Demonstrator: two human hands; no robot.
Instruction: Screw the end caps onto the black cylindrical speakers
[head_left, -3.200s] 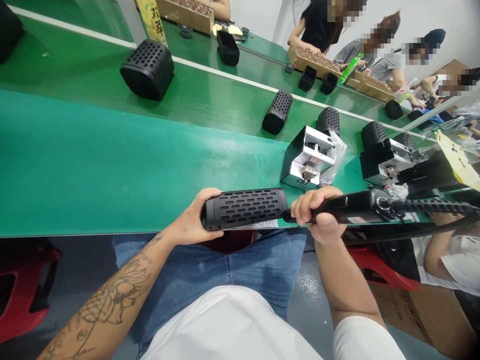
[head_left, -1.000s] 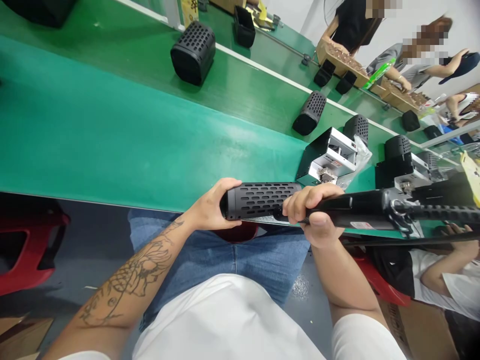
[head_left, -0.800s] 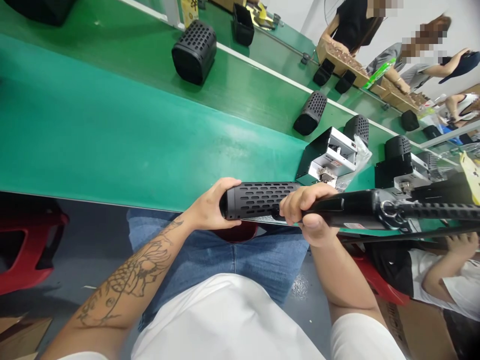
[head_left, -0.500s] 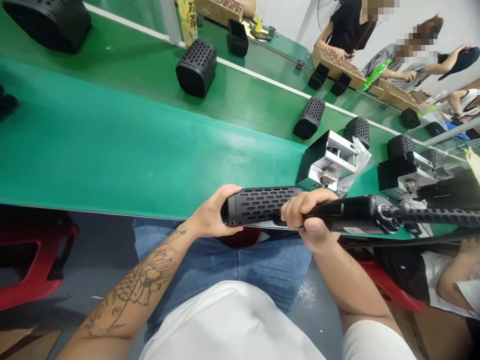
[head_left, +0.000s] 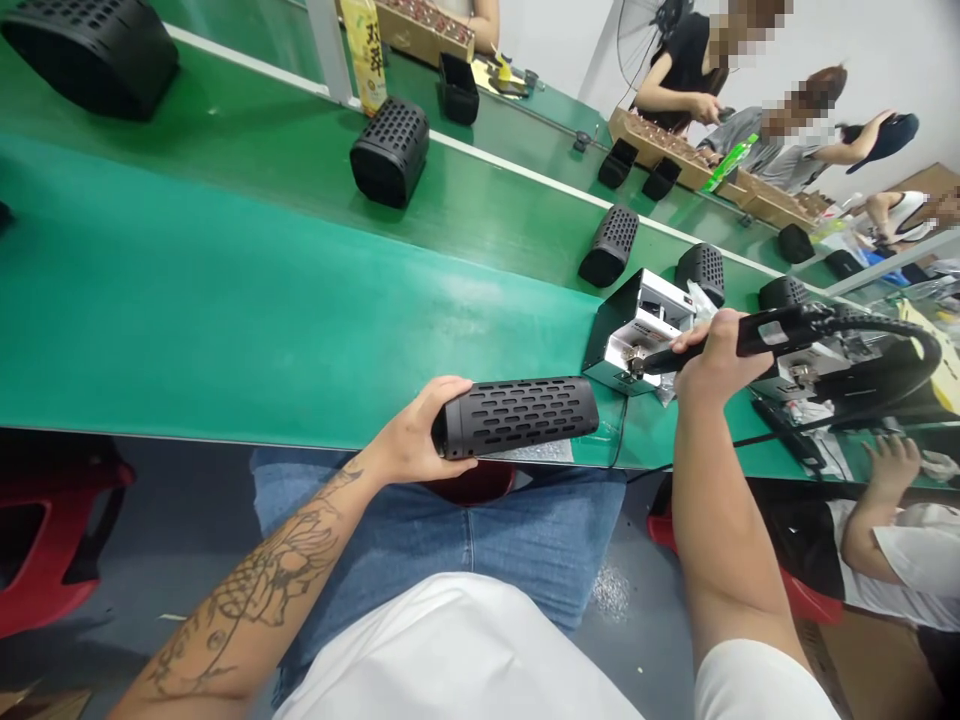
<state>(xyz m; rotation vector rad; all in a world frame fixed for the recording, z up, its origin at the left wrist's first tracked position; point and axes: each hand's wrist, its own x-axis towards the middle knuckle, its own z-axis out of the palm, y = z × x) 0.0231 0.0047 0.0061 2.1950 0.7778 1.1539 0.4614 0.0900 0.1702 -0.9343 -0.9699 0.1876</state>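
My left hand is closed around the left end of a long black perforated speaker shell, which lies sideways at the near edge of the green bench. A black electric screwdriver is gripped in my right hand, its tip pointing down at the silver screw feeder box to the right of the shell. A thick black cable curves away from the tool's rear.
Several black speaker shells stand on the green conveyor, among them one at the back and one near the feeder. A second feeder sits further right. Other people work at cardboard trays across the line; a co-worker's arm is at right.
My right hand has lifted the screwdriver away from the shell's right end and moved it right and back, to the screw feeder. My left hand still holds the shell.
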